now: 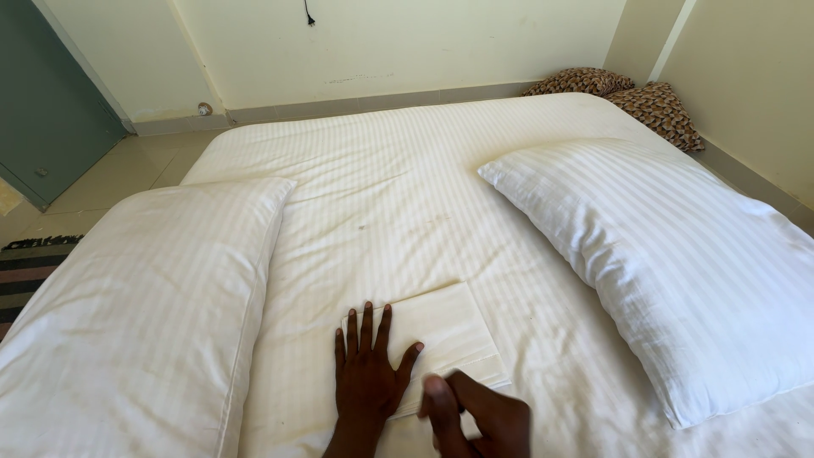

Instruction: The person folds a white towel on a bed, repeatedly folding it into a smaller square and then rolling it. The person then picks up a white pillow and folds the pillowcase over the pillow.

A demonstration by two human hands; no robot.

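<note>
A small folded white striped cloth (449, 331) lies on the white striped bed sheet (398, 187) near the bed's front edge. My left hand (366, 369) rests flat on the cloth's left part, fingers spread and pointing away from me. My right hand (479, 416) sits at the cloth's near right corner with fingers curled; it is blurred, and whether it pinches the cloth's edge is unclear.
A large white pillow (144, 314) lies at the left of the bed and another white pillow (670, 254) at the right. Two brown patterned cushions (632, 93) sit in the far right corner by the wall. A green door (42, 102) and a striped rug (30, 271) are at the left.
</note>
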